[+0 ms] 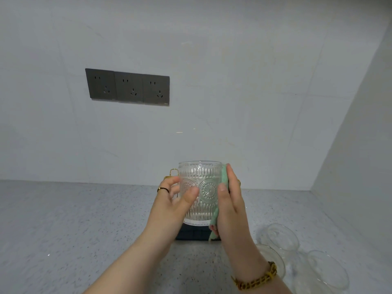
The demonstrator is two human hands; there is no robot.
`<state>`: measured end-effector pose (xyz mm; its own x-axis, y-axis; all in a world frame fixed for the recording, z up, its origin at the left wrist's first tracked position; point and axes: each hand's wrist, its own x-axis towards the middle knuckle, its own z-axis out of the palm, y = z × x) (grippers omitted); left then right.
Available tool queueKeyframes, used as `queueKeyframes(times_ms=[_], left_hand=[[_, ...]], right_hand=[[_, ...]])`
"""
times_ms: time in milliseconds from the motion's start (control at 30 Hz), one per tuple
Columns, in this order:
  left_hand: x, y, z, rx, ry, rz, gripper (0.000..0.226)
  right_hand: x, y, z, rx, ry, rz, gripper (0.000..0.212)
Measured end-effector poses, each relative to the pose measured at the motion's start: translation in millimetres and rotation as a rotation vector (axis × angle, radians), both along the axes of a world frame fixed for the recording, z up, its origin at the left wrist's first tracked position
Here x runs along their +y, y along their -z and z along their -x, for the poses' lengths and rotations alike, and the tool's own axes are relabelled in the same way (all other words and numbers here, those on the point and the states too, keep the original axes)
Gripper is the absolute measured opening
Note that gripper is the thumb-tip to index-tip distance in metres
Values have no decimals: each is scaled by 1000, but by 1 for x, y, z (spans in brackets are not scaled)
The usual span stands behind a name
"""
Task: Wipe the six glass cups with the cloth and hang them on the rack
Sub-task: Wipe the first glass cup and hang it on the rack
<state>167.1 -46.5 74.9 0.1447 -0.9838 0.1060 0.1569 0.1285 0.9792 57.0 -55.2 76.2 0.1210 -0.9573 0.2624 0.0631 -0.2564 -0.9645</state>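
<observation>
Cup (pixel 203 177) between left hand (pixel 176 200) and right hand (pixel 231 200) — cloth (pixel 224 177) under the right

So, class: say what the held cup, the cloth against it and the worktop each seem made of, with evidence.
The cup: clear pressed glass, see-through with embossed ribs and rosettes. The cloth: soft green fabric, folding limply. The worktop: probably stone or composite, grey and speckled.
</observation>
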Motion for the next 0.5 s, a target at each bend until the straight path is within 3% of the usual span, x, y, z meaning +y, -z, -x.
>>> queueKeyframes(times_ms=[100, 167, 233, 400, 500], left_hand=[[7, 1, 4, -74, 38, -1, 73], [6, 4, 3, -67, 50, 5, 77], [4, 7, -1, 7, 74, -20, 79], [6, 15, -4, 252, 229, -50, 39], [4, 13, -3, 180, 159, -35, 43]], right_hand=[[-2, 8, -9, 89, 66, 118, 43], [3, 8, -15, 148, 76, 202, 39], [5, 7, -14, 62, 27, 200, 34], [0, 9, 0, -280, -151, -109, 28], [0, 9, -2, -305, -107, -98, 28]])
